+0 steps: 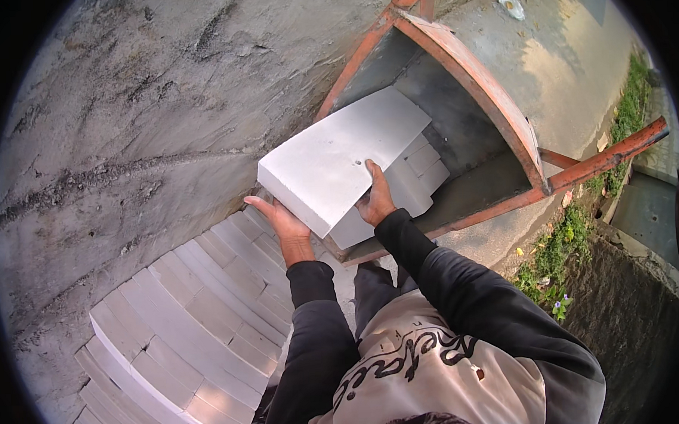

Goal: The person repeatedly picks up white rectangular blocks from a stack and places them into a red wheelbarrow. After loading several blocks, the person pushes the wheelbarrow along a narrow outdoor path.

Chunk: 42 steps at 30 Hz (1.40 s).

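A large pale grey lightweight concrete block point(345, 152) is tilted over an orange-rimmed metal cart point(492, 94). My left hand point(286, 227) supports its near left end, thumb stretched out to the side and fingers hidden beneath. On the right long side, my right hand point(376, 199) grips the edge with the thumb on the top face. Beneath the held block, more pale blocks point(424, 168) lie inside the cart, partly covered by it. Whether the held block rests on them, I cannot tell.
A tall stack of pale blocks point(201, 306) stands to my left along a rough cement wall point(126, 107). The cart's orange handle bar point(607, 158) juts out to the right. Grass and small plants point(554, 260) line the concrete ground beyond, beside a dark wall top.
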### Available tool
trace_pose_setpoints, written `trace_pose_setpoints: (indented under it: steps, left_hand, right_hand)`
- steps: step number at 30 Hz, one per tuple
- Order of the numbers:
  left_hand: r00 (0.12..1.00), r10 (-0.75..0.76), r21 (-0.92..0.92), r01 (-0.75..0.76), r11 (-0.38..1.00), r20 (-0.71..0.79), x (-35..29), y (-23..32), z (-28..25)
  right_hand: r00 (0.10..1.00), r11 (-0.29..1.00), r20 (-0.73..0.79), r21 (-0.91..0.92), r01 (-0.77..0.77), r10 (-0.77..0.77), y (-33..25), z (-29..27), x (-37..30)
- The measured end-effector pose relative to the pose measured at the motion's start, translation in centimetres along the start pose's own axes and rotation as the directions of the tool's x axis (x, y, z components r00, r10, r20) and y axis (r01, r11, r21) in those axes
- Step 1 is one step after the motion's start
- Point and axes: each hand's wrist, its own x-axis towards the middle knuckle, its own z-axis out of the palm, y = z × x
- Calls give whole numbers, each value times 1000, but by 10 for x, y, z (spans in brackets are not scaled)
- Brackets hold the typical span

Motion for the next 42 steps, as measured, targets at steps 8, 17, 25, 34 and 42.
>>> trace_pose_setpoints:
  steps: [8,17,25,34,42]
  left_hand:
    - [995,9,277,17,961,-95,9,8,-3]
    - [1000,21,333,-18,943,-7,30,44,8]
    - [996,78,396,-58,917,-36,38,48,-18]
    - [999,33,277,-20,961,-43,-27,30,-51]
    - [895,259,236,-181,955,-363,-154,-29,-200]
  right_hand:
    - [993,988,75,-136,-78,89,1,-8,-10]
    - [983,984,180,-178,5,28,14,17,5]
    - [989,949,-11,-281,-145,148,6,19,1]
    - [977,966,-141,-183,-184,160,11,11,-26]
    - [896,587,-290,-679,-441,337,49,-91,-63]
